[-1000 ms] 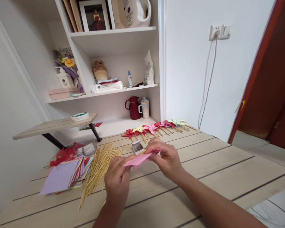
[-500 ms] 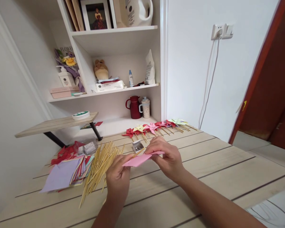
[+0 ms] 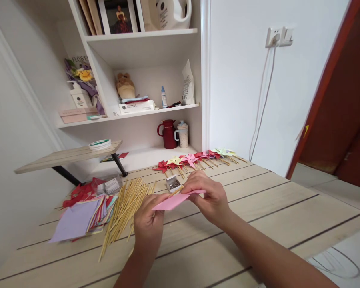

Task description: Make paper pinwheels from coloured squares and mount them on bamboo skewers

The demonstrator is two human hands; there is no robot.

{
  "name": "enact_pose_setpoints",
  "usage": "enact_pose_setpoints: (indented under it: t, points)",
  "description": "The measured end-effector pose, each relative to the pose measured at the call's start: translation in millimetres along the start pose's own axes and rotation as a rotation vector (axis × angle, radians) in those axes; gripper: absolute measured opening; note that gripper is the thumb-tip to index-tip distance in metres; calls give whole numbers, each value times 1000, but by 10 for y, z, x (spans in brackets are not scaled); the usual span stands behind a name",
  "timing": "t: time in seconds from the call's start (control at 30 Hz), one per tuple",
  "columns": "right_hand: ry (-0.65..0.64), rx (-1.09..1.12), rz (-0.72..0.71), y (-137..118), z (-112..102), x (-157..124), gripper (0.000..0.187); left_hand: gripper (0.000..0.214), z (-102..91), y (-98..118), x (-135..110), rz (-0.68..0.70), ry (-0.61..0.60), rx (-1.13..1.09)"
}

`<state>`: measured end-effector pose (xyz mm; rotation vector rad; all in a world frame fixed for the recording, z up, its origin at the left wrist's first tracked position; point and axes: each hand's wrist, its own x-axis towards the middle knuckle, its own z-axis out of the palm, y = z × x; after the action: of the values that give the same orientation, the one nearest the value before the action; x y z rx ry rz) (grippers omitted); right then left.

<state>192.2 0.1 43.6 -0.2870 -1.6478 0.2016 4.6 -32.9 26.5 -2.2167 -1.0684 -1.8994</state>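
Left hand [image 3: 148,216]: fingers clamped on left end of pink paper [image 3: 171,203]. Right hand [image 3: 208,197]: fingers clamped on its right end. Paper is held up over the counter [image 3: 276,208], between both hands, tilted, right end higher. Stick [image 3: 177,191] shows just behind the paper; can't tell which hand grips it. Small open box [image 3: 173,184] of metal bits sits just beyond the hands. Loose pile of sticks [image 3: 127,208] near left hand; stack of colored paper [image 3: 75,221] left of that, lilac sheet on top. Row of pinwheels [image 3: 192,160], mixed colors, lies along the far edge.
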Motion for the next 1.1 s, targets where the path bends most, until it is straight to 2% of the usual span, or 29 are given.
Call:
enact_pose_setpoints:
  t: [0.27, 0.43, 0.67, 1.1]
  points:
    - [0, -3, 18, 2, -6, -6, 11, 26, -13, 29, 7, -3, 19, 5]
    - [17, 3, 17, -12, 3, 8, 11, 25, -14, 28, -1, -3, -10, 10]
    - [10, 7, 20, -18, -2, 13, 12, 26, -14, 40, 16, 31, 32, 19]
    - [3, 15, 37, -17, -1, 0, 10, 25, -26, 48, 3, 16, 10, 55]
